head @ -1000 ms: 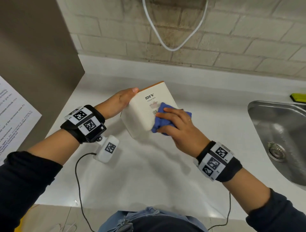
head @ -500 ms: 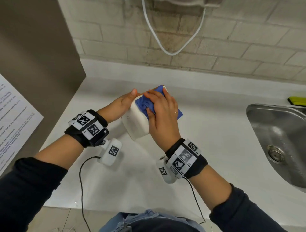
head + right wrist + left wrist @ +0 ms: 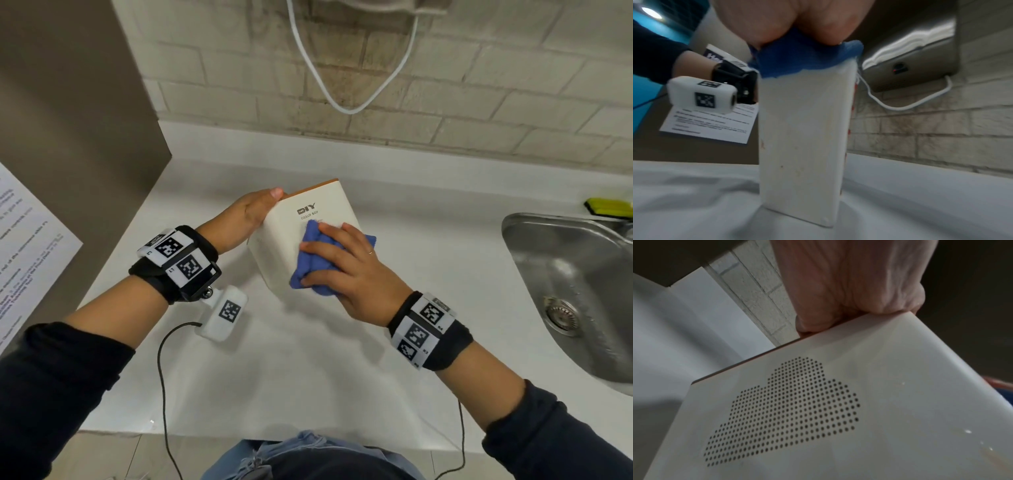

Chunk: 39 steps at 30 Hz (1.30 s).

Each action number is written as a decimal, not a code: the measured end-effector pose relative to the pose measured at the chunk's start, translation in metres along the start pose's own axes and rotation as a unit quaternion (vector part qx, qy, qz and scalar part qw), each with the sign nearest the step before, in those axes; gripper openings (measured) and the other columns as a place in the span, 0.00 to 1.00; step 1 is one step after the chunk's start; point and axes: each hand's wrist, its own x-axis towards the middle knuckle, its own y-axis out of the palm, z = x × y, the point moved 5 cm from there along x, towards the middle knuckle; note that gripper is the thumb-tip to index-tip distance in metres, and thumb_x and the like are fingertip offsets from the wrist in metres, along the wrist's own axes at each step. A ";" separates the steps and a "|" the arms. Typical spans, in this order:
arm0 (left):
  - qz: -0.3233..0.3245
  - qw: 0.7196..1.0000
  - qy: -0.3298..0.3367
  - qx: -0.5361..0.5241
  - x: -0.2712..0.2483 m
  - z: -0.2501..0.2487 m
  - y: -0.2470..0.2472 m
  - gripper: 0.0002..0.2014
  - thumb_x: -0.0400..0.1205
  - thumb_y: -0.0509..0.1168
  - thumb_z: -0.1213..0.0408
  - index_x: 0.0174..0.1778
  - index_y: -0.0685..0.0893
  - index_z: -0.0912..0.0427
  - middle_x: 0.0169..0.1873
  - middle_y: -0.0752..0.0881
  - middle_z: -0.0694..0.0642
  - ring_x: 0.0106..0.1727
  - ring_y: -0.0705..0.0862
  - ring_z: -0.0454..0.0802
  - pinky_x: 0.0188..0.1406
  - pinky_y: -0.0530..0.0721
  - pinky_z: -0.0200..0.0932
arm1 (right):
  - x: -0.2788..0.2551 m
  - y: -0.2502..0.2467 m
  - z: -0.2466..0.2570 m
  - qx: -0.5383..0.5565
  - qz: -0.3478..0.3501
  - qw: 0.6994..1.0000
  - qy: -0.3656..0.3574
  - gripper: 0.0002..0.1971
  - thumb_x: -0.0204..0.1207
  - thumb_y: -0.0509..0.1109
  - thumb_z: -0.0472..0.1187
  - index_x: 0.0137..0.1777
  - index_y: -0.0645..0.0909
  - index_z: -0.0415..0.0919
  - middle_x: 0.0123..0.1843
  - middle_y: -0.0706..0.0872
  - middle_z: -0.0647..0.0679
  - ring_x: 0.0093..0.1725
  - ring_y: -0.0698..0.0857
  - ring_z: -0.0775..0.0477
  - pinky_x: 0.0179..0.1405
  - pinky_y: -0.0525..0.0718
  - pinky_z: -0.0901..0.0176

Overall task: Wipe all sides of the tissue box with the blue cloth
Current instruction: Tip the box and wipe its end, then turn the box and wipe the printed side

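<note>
A white tissue box (image 3: 318,209) with an orange edge and "DIY" print stands on one narrow side on the white counter (image 3: 308,370). My left hand (image 3: 253,216) grips its far left end, thumb on the upper edge. The left wrist view shows the box's side with a dotted cloud pattern (image 3: 787,410) and my fingers (image 3: 849,288) curled over its rim. My right hand (image 3: 342,267) holds the bunched blue cloth (image 3: 311,260) and presses it on the near half of the upper face. In the right wrist view the blue cloth (image 3: 807,60) caps the box (image 3: 803,138).
A steel sink (image 3: 575,291) is set into the counter at the right, with a yellow-green sponge (image 3: 609,205) behind it. A brown panel (image 3: 78,137) with a printed sheet (image 3: 24,257) stands at the left. A white cable (image 3: 342,85) hangs on the brick wall from a steel dispenser (image 3: 920,52).
My right hand slid the cloth from the far end of the box's upper face back toward me. The left hand kept its grip; the box stayed put.
</note>
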 end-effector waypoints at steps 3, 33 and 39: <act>-0.002 1.000 0.008 0.003 0.001 0.004 0.002 0.21 0.82 0.48 0.51 0.51 0.83 0.59 0.36 0.88 0.43 0.38 0.82 0.31 0.41 0.77 0.24 | 0.003 -0.015 -0.017 0.065 -0.065 0.988 0.125 0.15 0.76 0.63 0.34 0.61 0.75 0.47 0.70 0.74 0.43 0.74 0.67 0.35 0.73 0.66 0.39; 0.187 0.918 0.101 0.335 -0.037 0.023 0.076 0.35 0.63 0.65 0.30 0.59 0.74 0.48 0.56 0.76 0.45 0.58 0.72 0.39 0.61 0.65 0.34 | -0.075 -0.046 -0.051 0.295 -0.298 0.776 0.471 0.13 0.83 0.54 0.28 0.61 0.70 0.45 0.59 0.76 0.51 0.57 0.80 0.62 0.59 0.77 0.71; 0.219 0.881 0.102 0.408 -0.052 0.053 0.059 0.31 0.71 0.63 0.39 0.67 0.72 0.49 0.67 0.74 0.49 0.69 0.63 0.38 0.79 0.53 0.48 | -0.073 -0.040 -0.045 0.269 -0.249 0.823 0.433 0.14 0.79 0.57 0.36 0.61 0.70 0.51 0.61 0.76 0.54 0.64 0.76 0.61 0.67 0.72 0.69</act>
